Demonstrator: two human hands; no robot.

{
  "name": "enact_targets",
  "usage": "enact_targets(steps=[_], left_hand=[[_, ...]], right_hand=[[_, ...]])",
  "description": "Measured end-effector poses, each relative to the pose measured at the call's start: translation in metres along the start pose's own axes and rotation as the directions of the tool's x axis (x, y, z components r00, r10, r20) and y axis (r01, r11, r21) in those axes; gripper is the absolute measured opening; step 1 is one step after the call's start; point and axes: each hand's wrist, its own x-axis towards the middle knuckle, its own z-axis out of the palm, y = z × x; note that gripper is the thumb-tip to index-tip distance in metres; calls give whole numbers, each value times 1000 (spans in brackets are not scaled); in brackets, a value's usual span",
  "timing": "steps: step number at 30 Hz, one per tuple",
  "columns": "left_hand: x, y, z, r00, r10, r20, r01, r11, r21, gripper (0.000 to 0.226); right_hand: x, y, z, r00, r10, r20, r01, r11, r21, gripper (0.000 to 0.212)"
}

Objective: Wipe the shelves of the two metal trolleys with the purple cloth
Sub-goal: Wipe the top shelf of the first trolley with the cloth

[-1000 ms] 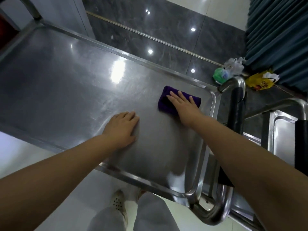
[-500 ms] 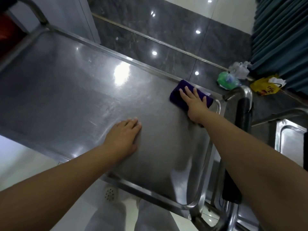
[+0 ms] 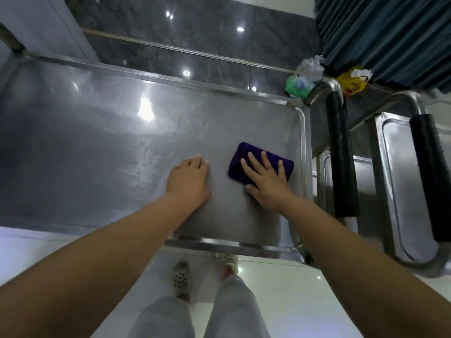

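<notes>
My right hand (image 3: 266, 185) lay flat on the folded purple cloth (image 3: 249, 148), fingers spread, pressing it to the top shelf (image 3: 97, 142) near its right rim. My left hand (image 3: 189, 182) rested flat beside it, fingers together.

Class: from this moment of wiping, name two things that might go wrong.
1. The right hand only presses flat on the folded purple cloth, so the cloth might slip out against the raised metal rim.
2. The left hand rests bare on the shiny steel trolley shelf, probably leaving fresh fingerprints.
</notes>
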Motion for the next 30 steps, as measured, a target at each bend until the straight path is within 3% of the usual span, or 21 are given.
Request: enact_targets(steps=[7, 14, 22, 27, 30], left_hand=[[-3, 0, 7, 1000, 0, -16, 0, 1000, 19, 76], [-3, 7, 4, 1000, -3, -5, 3, 996, 85, 71], [15, 20, -13, 972, 189, 143, -219, 948, 233, 88], [30, 33, -25, 937, 241, 254, -307, 914, 264, 78], [40, 37, -32, 929, 223, 297, -307, 911, 277, 86]], right_hand=[[-56, -24, 44, 998, -58, -23, 57, 997, -57, 63], [-103, -31, 74, 989, -150, -14, 150, 988, 25, 59], [-102, -13, 66, 995, -99, -26, 99, 995, 15, 57], [-47, 11, 33, 992, 54, -110, -46, 996, 79, 52], [-5, 22, 4, 984, 127, -123, -112, 987, 115, 57]])
